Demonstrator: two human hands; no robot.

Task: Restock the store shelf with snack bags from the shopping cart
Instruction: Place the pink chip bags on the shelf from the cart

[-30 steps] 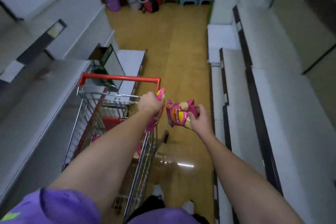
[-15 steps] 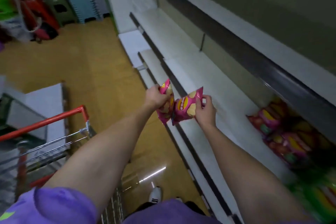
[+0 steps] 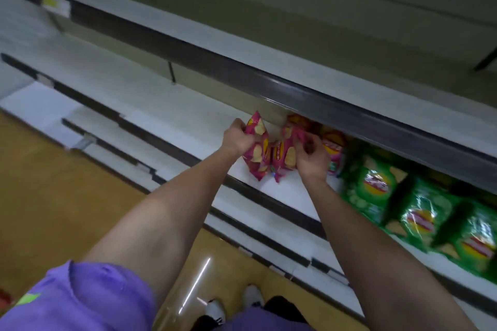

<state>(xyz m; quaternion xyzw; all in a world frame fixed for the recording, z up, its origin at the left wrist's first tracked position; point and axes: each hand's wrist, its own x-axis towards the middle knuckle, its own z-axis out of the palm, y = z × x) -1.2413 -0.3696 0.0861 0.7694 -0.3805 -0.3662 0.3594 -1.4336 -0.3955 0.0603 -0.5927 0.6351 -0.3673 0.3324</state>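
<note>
Fingers of both hands grip pink snack bags (image 3: 256,149) beside green bags (image 3: 376,185) on the shelf (image 3: 188,115).

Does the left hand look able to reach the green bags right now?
Probably not directly: the left hand grips a pink bag, and the right hand with its own pink bag sits between it and the green bags.

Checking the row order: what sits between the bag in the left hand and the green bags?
In the head view: the pink bag gripped by the right hand, then shelved pink bags.
</note>
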